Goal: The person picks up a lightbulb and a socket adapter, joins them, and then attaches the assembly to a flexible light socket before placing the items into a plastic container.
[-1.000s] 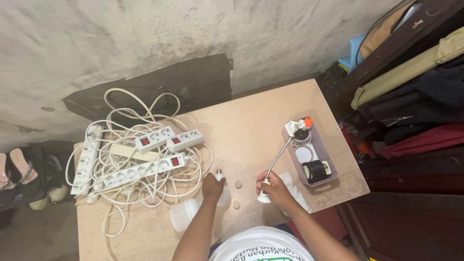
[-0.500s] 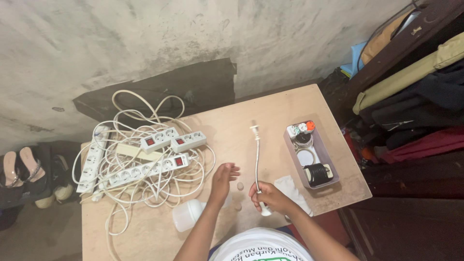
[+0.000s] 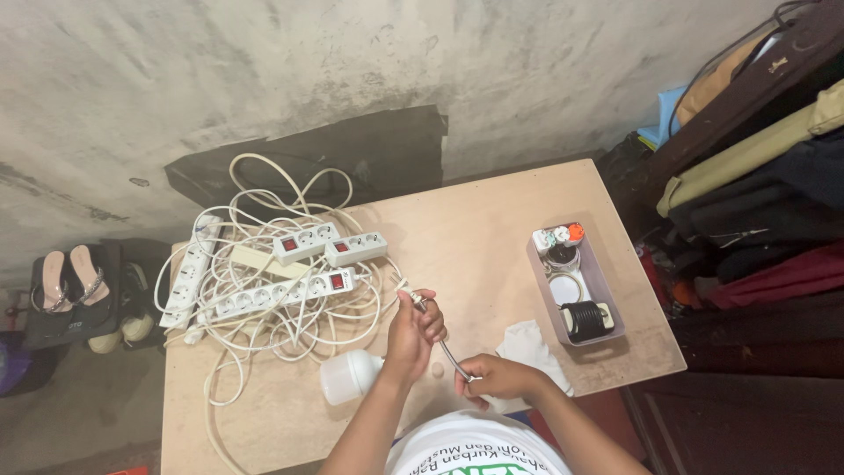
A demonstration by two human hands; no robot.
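Observation:
Both my hands hold a thin bendable metal rod with a small white fitting at its tip (image 3: 405, 288). My left hand (image 3: 413, 332) grips the rod near that tip. My right hand (image 3: 497, 376) is closed on its lower end, close to my chest. Just left of my left wrist a white bulb-shaped object (image 3: 348, 375) lies on the wooden table (image 3: 483, 229). A crumpled white cloth (image 3: 527, 345) rests beside my right hand.
A tangle of white cables with several power strips (image 3: 272, 273) covers the table's left half. A small grey tray (image 3: 605, 290) with round parts and a black roll stands at the right. Stacked bags and fabric (image 3: 756, 176) lie to the right; sandals (image 3: 66, 286) sit on the floor at left.
The rod has swung from pointing right at the tray to leaning left. My left hand rose from the table and took hold of its upper part. My right hand kept its lower end.

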